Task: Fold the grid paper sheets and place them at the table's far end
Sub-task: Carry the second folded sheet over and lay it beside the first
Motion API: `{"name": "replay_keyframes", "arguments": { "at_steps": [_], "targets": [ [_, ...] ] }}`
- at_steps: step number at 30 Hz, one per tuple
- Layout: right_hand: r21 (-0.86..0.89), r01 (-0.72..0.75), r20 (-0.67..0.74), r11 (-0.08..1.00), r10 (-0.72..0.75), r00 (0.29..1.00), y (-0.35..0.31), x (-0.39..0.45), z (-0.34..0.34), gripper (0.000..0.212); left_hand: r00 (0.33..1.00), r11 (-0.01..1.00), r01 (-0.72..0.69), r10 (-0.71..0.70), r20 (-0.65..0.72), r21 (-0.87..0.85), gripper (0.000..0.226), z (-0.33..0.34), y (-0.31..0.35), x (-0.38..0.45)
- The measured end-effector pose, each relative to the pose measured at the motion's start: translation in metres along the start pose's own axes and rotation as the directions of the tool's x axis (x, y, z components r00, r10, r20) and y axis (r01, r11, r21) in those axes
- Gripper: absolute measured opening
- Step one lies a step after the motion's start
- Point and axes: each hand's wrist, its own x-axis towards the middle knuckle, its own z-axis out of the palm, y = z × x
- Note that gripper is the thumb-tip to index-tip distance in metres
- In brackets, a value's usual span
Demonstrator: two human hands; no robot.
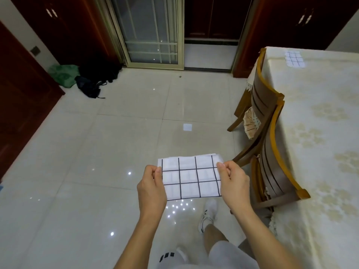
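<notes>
While 2 hands pinch it, rectangular folded grid paper (pixel 191 177) hangs flat.

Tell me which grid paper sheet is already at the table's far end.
The small folded grid sheet lying on the tablecloth near the far corner. The other grid sheet is held in the air by the left hand and right hand.

One view only: head camera, wide-angle, I look forward and down from standing height. Both grips close, low centre of frame, left grip (pixel 152 183), right grip (pixel 232 181). Floor (pixel 97 152) fills ground beyond grips; table (pixel 320 133) runs along right of right grip, edges bowed.
</notes>
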Motion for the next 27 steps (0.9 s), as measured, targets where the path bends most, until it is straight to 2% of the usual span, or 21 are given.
{"name": "replay_keyframes", "arguments": {
  "at_steps": [7,17,27],
  "targets": [
    [0.005,-0.033,-0.011,0.999,0.034,0.999,0.008,0.097,0.005,0.035,1.000,1.000,-0.011,0.011,0.010,0.013,0.026,0.053,0.039,0.071],
    [0.059,0.007,-0.061,0.998,-0.004,0.998,0.006,0.275,-0.032,0.033,0.998,0.998,-0.051,0.051,-0.022,0.025,0.026,0.155,0.140,0.175],
    [0.070,-0.027,-0.015,0.997,0.028,1.000,0.011,0.362,-0.024,0.033,0.999,0.996,-0.047,0.048,-0.017,0.073,0.026,0.201,0.172,0.243]
  ]
}}
